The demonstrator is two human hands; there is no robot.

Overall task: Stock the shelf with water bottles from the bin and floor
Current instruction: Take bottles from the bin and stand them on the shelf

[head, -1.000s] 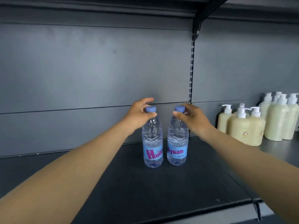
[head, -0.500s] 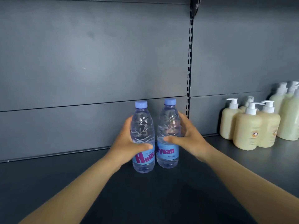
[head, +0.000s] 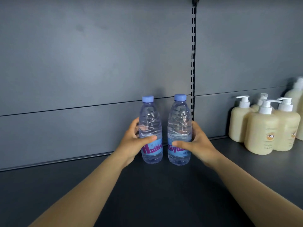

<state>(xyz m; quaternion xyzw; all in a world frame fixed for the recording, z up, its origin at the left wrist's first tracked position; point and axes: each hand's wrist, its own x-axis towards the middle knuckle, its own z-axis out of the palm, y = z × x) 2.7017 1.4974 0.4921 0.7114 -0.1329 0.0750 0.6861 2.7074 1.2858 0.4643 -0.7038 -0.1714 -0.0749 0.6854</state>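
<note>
Two water bottles stand upright on the dark shelf [head: 82, 185], near its back edge and close to the grey back panel [head: 98, 63]. The left bottle [head: 150, 128] and the right bottle [head: 179, 128] are just beside each other with a narrow gap between them; both have blue caps and blue labels with magenta lettering. The left hand [head: 132, 145] grasps the left bottle around its middle, thumb across the front at the top of the label, fingers wrapped behind. The right hand [head: 198, 145] grasps the right bottle the same way, thumb lying across the front at the label's top edge. Whether the bottle bases touch the shelf or sit slightly above it cannot be told. A slotted upright [head: 193, 63] runs down the panel just behind the right bottle. Toward the shelf's right end, well apart from the bottles, stands a cluster of cream pump bottles [head: 262, 131].
</note>
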